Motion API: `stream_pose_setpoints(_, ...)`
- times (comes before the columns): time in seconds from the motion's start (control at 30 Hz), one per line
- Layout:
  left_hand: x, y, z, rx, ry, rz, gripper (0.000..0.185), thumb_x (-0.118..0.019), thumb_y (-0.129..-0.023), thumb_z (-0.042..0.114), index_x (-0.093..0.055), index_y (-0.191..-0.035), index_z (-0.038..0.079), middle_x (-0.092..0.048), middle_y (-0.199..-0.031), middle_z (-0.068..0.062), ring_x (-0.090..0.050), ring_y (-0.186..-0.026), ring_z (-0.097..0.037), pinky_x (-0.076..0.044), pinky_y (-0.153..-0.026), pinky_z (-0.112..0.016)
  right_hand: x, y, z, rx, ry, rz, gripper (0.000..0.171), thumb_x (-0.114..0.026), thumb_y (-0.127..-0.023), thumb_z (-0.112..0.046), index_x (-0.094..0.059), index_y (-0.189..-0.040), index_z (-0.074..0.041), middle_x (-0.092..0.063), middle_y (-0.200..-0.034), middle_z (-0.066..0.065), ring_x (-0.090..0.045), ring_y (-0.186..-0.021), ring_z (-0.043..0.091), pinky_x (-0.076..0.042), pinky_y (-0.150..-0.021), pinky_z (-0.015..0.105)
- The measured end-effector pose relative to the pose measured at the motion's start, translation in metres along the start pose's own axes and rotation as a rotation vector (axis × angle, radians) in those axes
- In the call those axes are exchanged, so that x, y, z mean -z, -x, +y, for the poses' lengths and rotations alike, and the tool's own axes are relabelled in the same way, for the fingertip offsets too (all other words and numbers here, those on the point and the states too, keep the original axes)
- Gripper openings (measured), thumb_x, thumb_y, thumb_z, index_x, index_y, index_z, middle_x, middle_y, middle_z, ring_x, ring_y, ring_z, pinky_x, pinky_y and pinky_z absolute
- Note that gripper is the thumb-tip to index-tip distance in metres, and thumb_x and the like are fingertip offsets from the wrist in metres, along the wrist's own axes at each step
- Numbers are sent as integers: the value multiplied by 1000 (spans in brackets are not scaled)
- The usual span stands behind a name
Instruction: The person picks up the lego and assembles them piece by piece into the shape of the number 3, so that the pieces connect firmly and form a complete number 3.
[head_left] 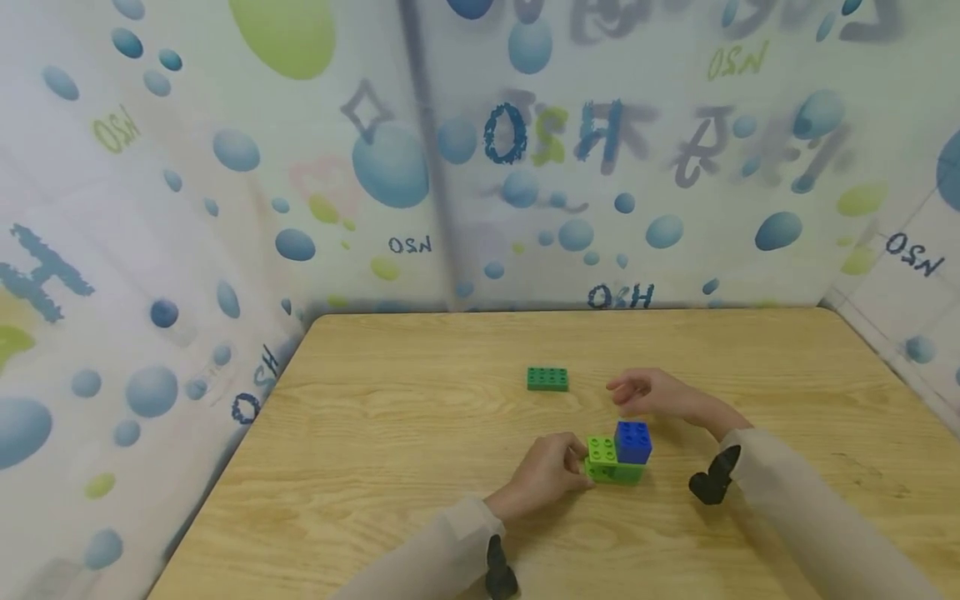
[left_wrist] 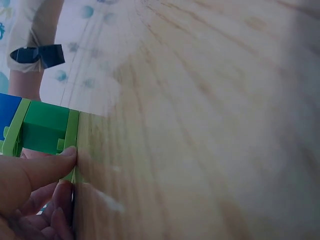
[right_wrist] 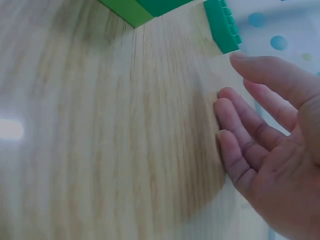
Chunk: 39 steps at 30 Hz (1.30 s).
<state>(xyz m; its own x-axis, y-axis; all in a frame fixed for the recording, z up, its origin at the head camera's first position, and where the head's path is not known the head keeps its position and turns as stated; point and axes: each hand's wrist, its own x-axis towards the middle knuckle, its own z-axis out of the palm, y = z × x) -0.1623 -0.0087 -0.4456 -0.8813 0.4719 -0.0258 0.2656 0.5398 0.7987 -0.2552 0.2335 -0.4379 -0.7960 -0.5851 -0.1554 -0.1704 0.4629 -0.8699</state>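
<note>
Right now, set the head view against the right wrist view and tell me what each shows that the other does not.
Only the head view shows the left hand holding the light green block with the blue block stacked on it, plus the bubble-patterned wall. Only the right wrist view shows the right hand's palm and relaxed, empty fingers up close. Both show the right hand, the dark green brick lying apart, and the wooden table.

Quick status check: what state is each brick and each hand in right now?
Left hand: gripping the brick stack's left end.
Right hand: open, empty, hovering above the table.
Brick stack: assembled, blue brick on light green base, resting on the table.
Dark green brick: loose, flat, untouched.
</note>
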Motion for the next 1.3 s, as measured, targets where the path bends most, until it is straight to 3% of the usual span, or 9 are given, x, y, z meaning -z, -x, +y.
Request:
stream_pose_setpoints(0.8,2,-1,-4,-13,-17,-15,31,-77,-73,6,-63,-100,1,-54,-67,6,-45,-57,-1,-39,-51,-16,-11,-62,-7,66,5,24,49,-68,-83,-14,-49,-125,3,-58,-111,19,-54,-103,32,-44,-85,44)
stream_pose_setpoints(1.3,3,0,-2,-9,-26,-15,30,-77,-73,6,-63,-99,1,-53,-66,7,-45,-56,0,-39,-51,-16,-16,-76,-5,84,8,75,53,-73,-79,-20,-52,-123,0,-58,-109,18,-54,-99,29,-44,-83,44)
